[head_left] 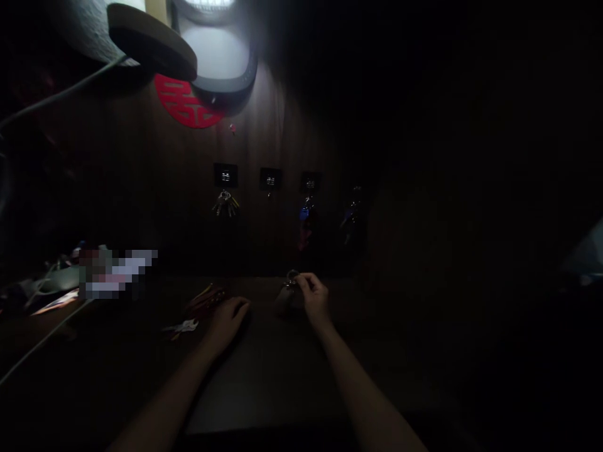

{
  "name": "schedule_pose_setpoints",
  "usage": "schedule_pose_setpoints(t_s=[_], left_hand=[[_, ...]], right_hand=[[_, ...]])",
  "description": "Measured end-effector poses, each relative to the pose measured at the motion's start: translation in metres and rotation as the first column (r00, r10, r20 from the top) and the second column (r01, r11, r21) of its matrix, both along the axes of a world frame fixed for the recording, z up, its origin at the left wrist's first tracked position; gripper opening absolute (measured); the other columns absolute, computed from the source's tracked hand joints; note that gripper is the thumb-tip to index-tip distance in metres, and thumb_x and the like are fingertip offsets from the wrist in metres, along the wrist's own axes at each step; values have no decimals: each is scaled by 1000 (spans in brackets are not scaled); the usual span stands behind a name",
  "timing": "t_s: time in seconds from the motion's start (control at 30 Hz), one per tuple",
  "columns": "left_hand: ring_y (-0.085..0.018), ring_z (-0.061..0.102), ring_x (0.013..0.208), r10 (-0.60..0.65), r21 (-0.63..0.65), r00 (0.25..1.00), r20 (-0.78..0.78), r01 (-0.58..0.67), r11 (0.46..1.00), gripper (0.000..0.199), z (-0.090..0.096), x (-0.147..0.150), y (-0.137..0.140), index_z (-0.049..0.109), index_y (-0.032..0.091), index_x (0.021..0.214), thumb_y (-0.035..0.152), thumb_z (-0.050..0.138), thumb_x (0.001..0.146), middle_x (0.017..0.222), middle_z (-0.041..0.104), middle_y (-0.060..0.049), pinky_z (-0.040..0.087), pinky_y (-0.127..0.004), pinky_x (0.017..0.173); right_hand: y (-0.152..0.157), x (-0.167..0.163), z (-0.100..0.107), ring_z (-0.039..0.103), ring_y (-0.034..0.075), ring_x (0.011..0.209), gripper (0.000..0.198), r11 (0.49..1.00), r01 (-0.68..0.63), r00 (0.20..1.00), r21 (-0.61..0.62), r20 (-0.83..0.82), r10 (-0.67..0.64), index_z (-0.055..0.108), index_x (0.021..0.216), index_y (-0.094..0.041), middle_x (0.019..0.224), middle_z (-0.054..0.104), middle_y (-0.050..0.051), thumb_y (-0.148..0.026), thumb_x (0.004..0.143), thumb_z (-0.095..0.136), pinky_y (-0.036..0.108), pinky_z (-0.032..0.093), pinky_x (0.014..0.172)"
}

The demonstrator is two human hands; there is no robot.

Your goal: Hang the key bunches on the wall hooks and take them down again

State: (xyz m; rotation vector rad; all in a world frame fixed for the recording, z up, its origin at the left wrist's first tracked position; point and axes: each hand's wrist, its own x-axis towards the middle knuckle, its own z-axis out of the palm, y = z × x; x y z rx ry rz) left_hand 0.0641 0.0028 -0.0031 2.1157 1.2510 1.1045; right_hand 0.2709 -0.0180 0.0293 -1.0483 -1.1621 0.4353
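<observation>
Head | handling key ring, pinched by right hand | cannot tell grip of left hand (dim beneath fingers) | likely needs steady pinch

A red cutout is seen on the wall, partly covered by a rounded panel. Beside the panel, a disc is set at a tilt, its edge met by a cable. At far left, clutter is gathered, partly pixelated.
</observation>
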Motion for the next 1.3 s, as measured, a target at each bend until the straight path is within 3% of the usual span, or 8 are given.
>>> schedule_pose_setpoints(t_s=[0.17, 0.37, 0.53, 0.83, 1.0, 1.3], left_hand=[[-22, 61, 90, 2, -18, 998, -58, -4, 1000, 29, -2, -1, 2, 63, 18, 84, 35, 40, 80, 92, 68, -7, 44, -33, 83], [-22, 61, 91, 22, -34, 997, -68, -25, 999, 27, -3, -2, 2, 63, 19, 84, 34, 41, 79, 93, 68, -7, 44, -34, 83], [-22, 60, 92, 11, -24, 997, -77, -13, 1000, 26, -2, -3, 2, 63, 20, 83, 34, 42, 79, 93, 68, -7, 44, -35, 84], [-22, 61, 89, 5, -16, 999, -41, -5, 1000, 25, -6, -3, 2, 63, 20, 84, 35, 44, 78, 92, 67, -6, 45, -34, 82], [-22, 60, 90, -3, -27, 999, -47, 1, 1000, 25, -7, -3, 4, 63, 19, 83, 34, 43, 78, 93, 67, -7, 45, -36, 83], [-22, 61, 90, 13, -18, 1000, -21, -14, 1000, 24, -5, -2, 2, 62, 19, 84, 33, 44, 78, 92, 67, -7, 45, -35, 84]], right_hand=[[5, 34, 22, 54, 15, 65, 28, 989, 142, 988, 51, -75, -138, 60, 71, -18, 67, 60, 0, -45, 72, 56, 26, 41, 63], [14, 85, 65, 54, 16, 68, 28, 922, 353, 932, 157, -145, -332, 59, 71, -17, 70, 62, 1, -45, 67, 57, 27, 42, 63], [27, 115, 98, 54, 13, 61, 23, 890, 397, 912, 225, -207, -355, 55, 68, -18, 65, 59, -1, -40, 66, 57, 25, 43, 59], [61, 144, 151, 54, 11, 53, 11, 892, 434, 884, 126, -251, -395, 51, 65, -19, 56, 56, -3, -27, 72, 55, 21, 42, 49], [75, 149, 163, 51, 9, 47, 12, 906, 418, 882, 68, -268, -387, 51, 62, -18, 53, 54, -4, -18, 74, 53, 19, 42, 46], [85, 148, 165, 48, 9, 42, 20, 902, 432, 874, -6, -246, -420, 49, 52, -18, 43, 50, -4, -9, 70, 53, 20, 38, 41]])
